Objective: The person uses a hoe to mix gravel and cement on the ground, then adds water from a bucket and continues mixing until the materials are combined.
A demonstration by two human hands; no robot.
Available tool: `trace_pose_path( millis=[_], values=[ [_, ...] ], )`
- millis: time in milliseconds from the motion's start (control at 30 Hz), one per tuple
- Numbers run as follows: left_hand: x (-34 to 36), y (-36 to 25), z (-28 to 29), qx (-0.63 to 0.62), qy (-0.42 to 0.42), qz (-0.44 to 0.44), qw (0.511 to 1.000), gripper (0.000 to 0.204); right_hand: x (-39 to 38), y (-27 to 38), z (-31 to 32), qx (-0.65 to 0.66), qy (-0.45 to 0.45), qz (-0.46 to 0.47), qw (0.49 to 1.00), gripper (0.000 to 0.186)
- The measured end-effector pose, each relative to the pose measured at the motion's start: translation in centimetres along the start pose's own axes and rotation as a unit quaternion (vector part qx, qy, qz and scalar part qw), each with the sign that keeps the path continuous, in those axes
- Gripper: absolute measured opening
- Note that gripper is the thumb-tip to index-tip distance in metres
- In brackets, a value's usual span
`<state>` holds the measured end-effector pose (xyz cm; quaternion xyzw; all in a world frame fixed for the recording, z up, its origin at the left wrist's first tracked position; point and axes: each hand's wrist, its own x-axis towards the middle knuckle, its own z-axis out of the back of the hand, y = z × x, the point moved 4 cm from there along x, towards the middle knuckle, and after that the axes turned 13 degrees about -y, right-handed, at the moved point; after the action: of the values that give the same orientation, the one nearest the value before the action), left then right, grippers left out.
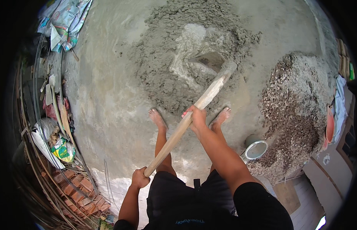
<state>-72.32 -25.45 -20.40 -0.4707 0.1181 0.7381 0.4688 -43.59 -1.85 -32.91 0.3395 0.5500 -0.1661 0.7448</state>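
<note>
A hoe with a long, thick wooden handle slants from my lap up to the wet mortar. Low on the left, my left hand is wrapped round the near end of the handle. Farther up, about midway along, my right hand grips it with the fingers closed. Mortar is smeared over the handle's far part. The hoe's head lies in the mortar heap, with its blade partly covered by grey paste.
My bare feet stand apart at the mortar's near edge. On the right are a gravel heap and a bucket. Along the left lie bent rods, broken red bricks, and sacks. Crumpled sheeting is at the far left.
</note>
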Motion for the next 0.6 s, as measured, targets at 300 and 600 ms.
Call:
trace_pose_path(
  millis=[300, 600],
  values=[
    [6.5, -9.6, -3.7, -0.147, 0.031, -0.087, 0.985, 0.018, -2.3, 14.5, 2.9, 0.047, -0.067, 0.230, 0.970, 0.019],
    [11.0, -10.9, -7.3, -0.138, 0.109, -0.018, 0.984, 0.027, 11.6, 13.2, 1.8, -0.086, -0.145, 0.155, 0.973, 0.029]
  ],
)
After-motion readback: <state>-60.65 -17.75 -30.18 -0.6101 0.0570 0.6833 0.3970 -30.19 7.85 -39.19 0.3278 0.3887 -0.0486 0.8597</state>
